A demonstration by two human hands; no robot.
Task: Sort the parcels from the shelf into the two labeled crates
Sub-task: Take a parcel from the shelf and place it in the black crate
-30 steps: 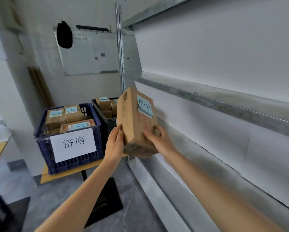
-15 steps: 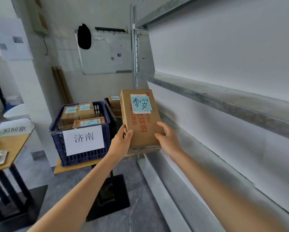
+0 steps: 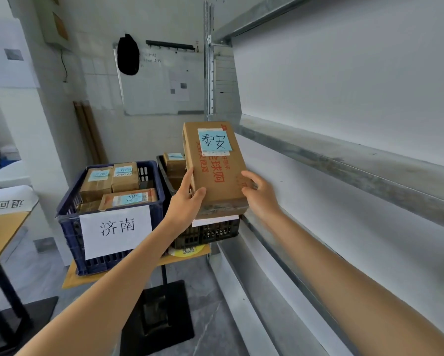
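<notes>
Brown cardboard parcel [image 3: 215, 176] with red print, up in a two-handed grip: left hand [image 3: 183, 204] curled round its lower left edge, right hand [image 3: 260, 196] clasping the lower right. Pale blue handwritten note [image 3: 214, 140] near its top. It's held just right of the dark blue plastic crate [image 3: 69, 227], over the black plastic crate [image 3: 215, 232] touching that crate's right side. Both sit on the wooden desk [image 3: 73, 280].

A whiteboard [image 3: 161, 83] is hanging on the far wall, a black object [image 3: 128, 55] covering its corner; a white sign [image 3: 7, 201] is lying on the left desk [image 3: 2, 232].
</notes>
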